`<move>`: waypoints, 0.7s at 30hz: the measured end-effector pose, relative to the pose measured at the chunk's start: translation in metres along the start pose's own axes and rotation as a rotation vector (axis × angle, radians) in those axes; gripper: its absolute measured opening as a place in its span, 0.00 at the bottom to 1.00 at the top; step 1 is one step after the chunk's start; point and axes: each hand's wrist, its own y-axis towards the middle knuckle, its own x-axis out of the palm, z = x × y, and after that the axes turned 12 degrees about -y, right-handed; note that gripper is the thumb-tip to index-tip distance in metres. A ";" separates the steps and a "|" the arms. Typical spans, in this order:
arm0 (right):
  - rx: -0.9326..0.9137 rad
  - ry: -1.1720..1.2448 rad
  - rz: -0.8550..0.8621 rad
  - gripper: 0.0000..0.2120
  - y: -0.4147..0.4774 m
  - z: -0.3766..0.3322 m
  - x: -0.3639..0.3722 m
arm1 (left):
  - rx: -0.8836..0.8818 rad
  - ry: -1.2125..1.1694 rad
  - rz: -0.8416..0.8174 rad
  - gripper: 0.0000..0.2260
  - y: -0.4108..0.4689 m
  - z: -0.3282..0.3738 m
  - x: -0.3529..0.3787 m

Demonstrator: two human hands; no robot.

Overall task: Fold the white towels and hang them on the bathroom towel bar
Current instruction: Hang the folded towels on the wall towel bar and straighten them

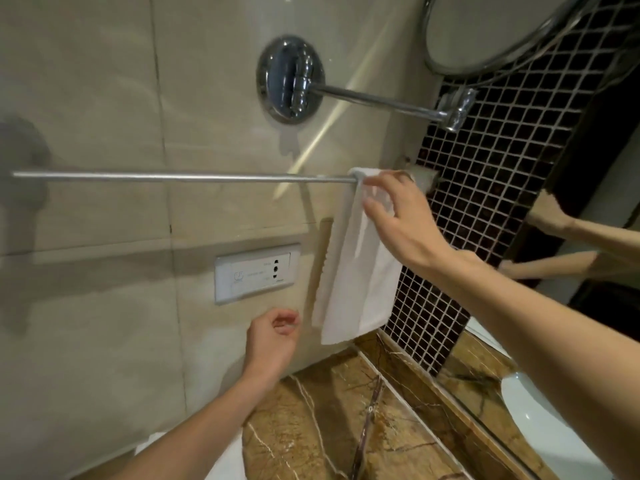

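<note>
Towel bar (173, 177): a thin metal rod is fixed level across the beige tiled wall; its left and middle stretch is bare, and its right end is covered.
White towel (353, 271): folded to a narrow strip and draped over the bar's right end. The lower edge hangs just above the counter, and the right edge lies against the seam with the dark mosaic tiles (485, 202).
Right hand (401, 220): fingers are spread and nearly straight, with the tips laid on the towel's upper part just below the bar; nothing is clasped.
Left hand (270, 341): held beneath the socket panel (256, 273), beside the towel's lower corner but apart from it. The fingers are loosely curled and nothing is held.
Mirror arm (381, 100): a chrome rod projects from a round wall mount above the bar, towards the right.
Counter (329, 427): brown veined marble, with a white basin (540, 427) at its right.
White shape (221, 459): largely hidden under the left forearm; possibly a second towel.
</note>
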 end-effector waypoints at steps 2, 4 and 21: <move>-0.009 0.008 -0.048 0.17 -0.013 -0.013 0.000 | -0.006 -0.005 -0.018 0.18 -0.014 0.013 -0.018; -0.011 0.035 -0.089 0.18 -0.027 -0.028 -0.002 | -0.006 0.004 -0.040 0.18 -0.033 0.027 -0.038; 0.094 0.156 -0.367 0.23 -0.218 -0.148 -0.040 | 0.095 0.330 -0.124 0.04 -0.251 0.110 -0.140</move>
